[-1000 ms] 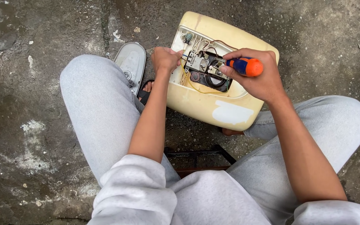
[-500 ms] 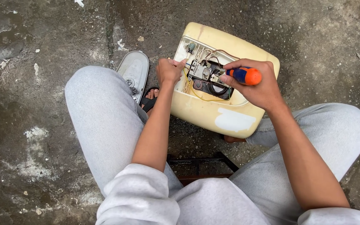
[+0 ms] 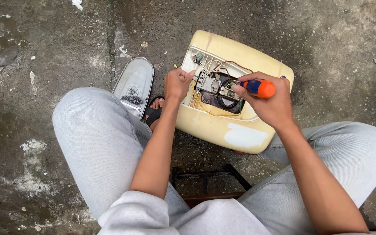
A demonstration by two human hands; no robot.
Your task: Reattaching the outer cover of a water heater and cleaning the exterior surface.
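- Head view looks down at a person sitting on a low stool (image 3: 205, 180), with knees in grey trousers at both sides of the frame.
- A cream plastic box (image 3: 233, 93) lies open on the wet concrete floor (image 3: 44, 52), in the upper middle of the frame.
- Inside the box sit thin wires (image 3: 214, 65) and a dark round part (image 3: 225, 98).
- The right hand (image 3: 270, 102) is curled tight around a screwdriver (image 3: 257, 88) with an orange and blue handle, and the tip points into the box.
- The left hand (image 3: 177, 84) pinches the left edge of the box, fingers pressed together.
- A grey cover (image 3: 133, 85) lies on the floor just left of the box.
- A foot in a black sandal (image 3: 154, 111) shows between the cover and the box.
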